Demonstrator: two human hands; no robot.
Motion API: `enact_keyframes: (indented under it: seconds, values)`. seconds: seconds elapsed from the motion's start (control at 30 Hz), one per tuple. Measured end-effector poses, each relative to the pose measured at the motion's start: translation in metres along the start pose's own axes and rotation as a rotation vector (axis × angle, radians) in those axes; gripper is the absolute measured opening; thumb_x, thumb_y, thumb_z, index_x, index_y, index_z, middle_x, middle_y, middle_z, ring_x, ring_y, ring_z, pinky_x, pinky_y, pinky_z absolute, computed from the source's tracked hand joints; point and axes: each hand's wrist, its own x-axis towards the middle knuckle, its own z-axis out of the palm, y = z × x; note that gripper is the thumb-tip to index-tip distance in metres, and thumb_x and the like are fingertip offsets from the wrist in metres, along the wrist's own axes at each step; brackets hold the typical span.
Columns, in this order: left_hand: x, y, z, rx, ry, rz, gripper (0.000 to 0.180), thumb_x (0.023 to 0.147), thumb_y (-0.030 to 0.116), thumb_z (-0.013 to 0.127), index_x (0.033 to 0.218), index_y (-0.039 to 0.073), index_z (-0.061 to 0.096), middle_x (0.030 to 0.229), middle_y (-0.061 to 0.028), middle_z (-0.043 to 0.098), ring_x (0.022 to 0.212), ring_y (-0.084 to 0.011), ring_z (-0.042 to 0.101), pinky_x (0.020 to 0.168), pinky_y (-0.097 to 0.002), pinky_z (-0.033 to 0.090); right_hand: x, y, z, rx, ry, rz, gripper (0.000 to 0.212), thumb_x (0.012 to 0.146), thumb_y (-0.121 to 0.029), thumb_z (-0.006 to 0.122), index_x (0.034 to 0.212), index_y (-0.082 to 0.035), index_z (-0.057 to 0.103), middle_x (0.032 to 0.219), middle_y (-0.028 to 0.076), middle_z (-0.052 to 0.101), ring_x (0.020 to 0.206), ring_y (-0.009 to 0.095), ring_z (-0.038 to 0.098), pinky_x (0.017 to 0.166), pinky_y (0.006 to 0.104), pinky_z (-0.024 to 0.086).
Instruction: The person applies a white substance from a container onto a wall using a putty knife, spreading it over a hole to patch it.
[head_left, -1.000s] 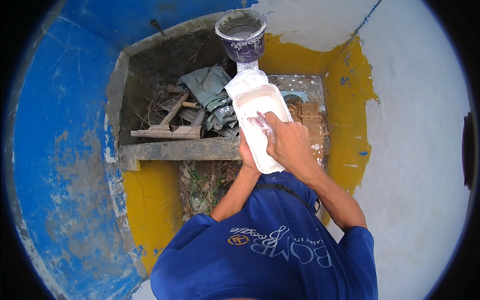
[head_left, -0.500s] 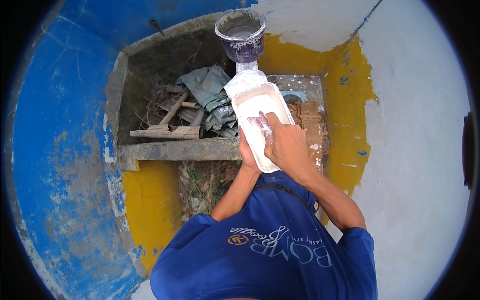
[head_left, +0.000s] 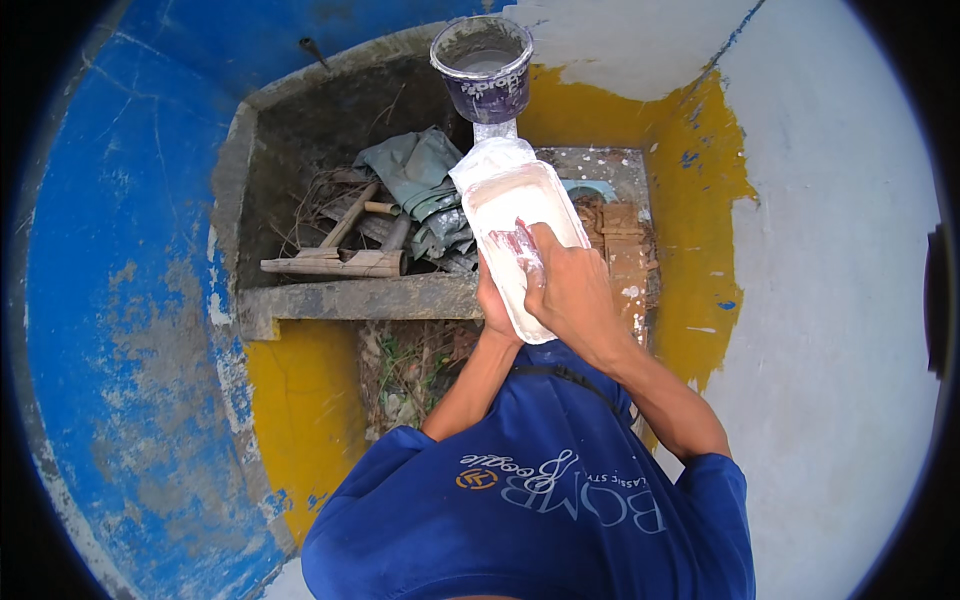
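A white, paint-coated oblong tray (head_left: 500, 200) is held out in front of my body, its long side running away from me. My left hand (head_left: 497, 305) grips it from underneath and along its near left side; most of its fingers are hidden beneath. Over the tray, my right hand (head_left: 575, 290) is closed round a flat reddish tool (head_left: 518, 245) smeared with white. The tool's working end lies in the tray; its exact kind is unclear. Just beyond the tray's far end is a white, crumpled-looking piece (head_left: 490, 160).
A dark purple bucket (head_left: 487, 95) of greyish-white liquid stands beyond the tray. Left, a concrete ledge (head_left: 370, 300) bears green sheeting (head_left: 410, 170), bamboo pieces (head_left: 350, 263) and twigs. Blue (head_left: 120, 300), yellow (head_left: 690, 250) and white (head_left: 830, 300) painted walls close in around me.
Almost nothing differs. My right hand and the reddish tool have shifted very slightly in the tray, and the tray has stayed nearly in place.
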Motion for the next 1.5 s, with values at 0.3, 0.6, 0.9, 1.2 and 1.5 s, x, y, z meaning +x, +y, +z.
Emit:
enact_keyframes:
  seconds: [0.3, 0.6, 0.9, 1.2, 1.5]
  values:
    - [-0.004, -0.001, -0.004, -0.007, 0.049, 0.008, 0.056, 0.097, 0.037, 0.031, 0.146, 0.011, 0.03, 0.144, -0.0111, 0.041, 0.128, -0.0277, 0.045, 0.108, -0.0437, 0.036, 0.006, 0.002, 0.009, 0.026, 0.002, 0.068, 0.035, 0.074, -0.005, 0.056, 0.107, 0.003, 0.051, 0.062, 0.028, 0.057, 0.061, 0.047, 0.059, 0.061, 0.0547, 0.045]
    - [-0.003, -0.006, -0.018, 0.193, -0.042, -0.024, 0.075, 0.093, 0.057, 0.038, 0.149, 0.01, 0.023, 0.146, -0.0135, 0.037, 0.131, -0.0333, 0.041, 0.108, -0.0495, 0.036, -0.021, 0.021, -0.033, 0.185, 0.218, 0.212, 0.036, 0.075, -0.004, 0.059, 0.111, -0.001, 0.057, 0.08, 0.026, 0.063, 0.073, 0.044, 0.061, 0.066, 0.0443, 0.049]
    - [0.008, -0.052, -0.055, 0.081, -0.027, -0.39, 0.079, 0.089, 0.057, 0.043, 0.148, 0.008, 0.024, 0.145, -0.0142, 0.039, 0.129, -0.0337, 0.044, 0.105, -0.0479, 0.041, -0.084, 0.063, -0.053, 0.158, 0.556, 0.433, 0.03, 0.071, -0.007, 0.066, 0.099, -0.001, 0.058, 0.07, 0.023, 0.06, 0.067, 0.042, 0.061, 0.06, 0.0454, 0.047]
    - [-0.001, -0.109, -0.034, 0.092, -0.075, -0.712, 0.079, 0.089, 0.057, 0.044, 0.148, 0.008, 0.025, 0.144, -0.015, 0.04, 0.128, -0.0343, 0.045, 0.105, -0.0481, 0.041, -0.163, 0.073, -0.087, 0.22, 0.76, 0.618, 0.023, 0.071, -0.001, 0.065, 0.093, 0.003, 0.059, 0.07, 0.018, 0.058, 0.059, 0.027, 0.051, 0.061, 0.0325, 0.045]
    - [-0.028, -0.182, -0.001, 0.108, -0.156, -0.927, 0.079, 0.088, 0.057, 0.045, 0.147, 0.008, 0.025, 0.143, -0.0158, 0.041, 0.127, -0.0349, 0.046, 0.104, -0.0484, 0.042, -0.257, 0.079, -0.136, 0.157, 1.007, 0.688, 0.021, 0.076, -0.001, 0.064, 0.096, 0.004, 0.06, 0.071, 0.013, 0.062, 0.063, 0.012, 0.054, 0.061, 0.0294, 0.046]
